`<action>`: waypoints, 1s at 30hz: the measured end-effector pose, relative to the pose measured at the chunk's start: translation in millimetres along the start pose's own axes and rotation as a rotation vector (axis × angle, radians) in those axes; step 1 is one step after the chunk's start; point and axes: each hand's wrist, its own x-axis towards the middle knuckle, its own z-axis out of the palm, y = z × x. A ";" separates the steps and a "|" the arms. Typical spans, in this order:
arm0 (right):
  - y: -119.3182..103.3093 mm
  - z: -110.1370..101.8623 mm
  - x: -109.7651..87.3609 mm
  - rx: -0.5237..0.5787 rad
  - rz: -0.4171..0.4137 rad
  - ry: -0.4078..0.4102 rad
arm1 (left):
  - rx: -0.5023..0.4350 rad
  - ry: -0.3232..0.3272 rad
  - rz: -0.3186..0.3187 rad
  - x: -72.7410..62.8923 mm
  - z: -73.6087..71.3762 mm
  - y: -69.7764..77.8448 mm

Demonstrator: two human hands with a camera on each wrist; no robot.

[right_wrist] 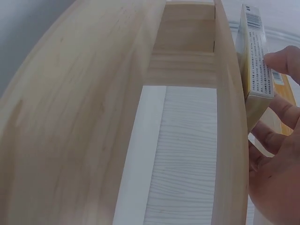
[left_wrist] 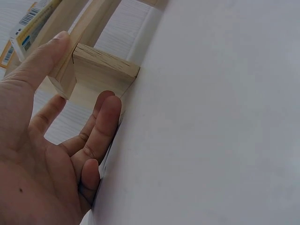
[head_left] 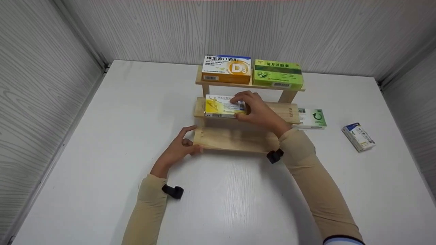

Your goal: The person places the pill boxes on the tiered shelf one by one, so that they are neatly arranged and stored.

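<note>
My right hand (head_left: 258, 110) grips the right end of a yellow and white medicine box (head_left: 218, 104), thumb at its front and fingers over its top. That box sits at the left of the middle tier of a three-step wooden display rack (head_left: 235, 137). In the right wrist view the box's printed side (right_wrist: 259, 61) faces the camera beside the board's edge. My left hand (head_left: 177, 149) holds the left end of the lowest board between thumb and index finger. The left wrist view shows the thumb on the board, other fingers bent near the end block (left_wrist: 105, 61).
On the top tier stand an orange and white vitamin D box (head_left: 226, 69) and a green capsule box (head_left: 277, 75). A white and green box (head_left: 312, 118) lies right of the rack, partly behind it. Farther right is a small white and blue box (head_left: 359, 136).
</note>
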 end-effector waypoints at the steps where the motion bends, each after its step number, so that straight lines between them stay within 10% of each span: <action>1: -0.4 0.9 0.8 -0.010 -0.009 0.000 | 0.000 -0.003 0.002 0.1 0.0 -0.2; 16: -1.2 4.9 5.5 -0.117 -0.075 0.030 | 0.003 0.008 -0.023 3.0 0.1 -0.2; 30: 4.7 -2.6 -11.0 0.048 0.028 0.061 | 0.056 0.012 -0.022 3.3 1.0 -2.8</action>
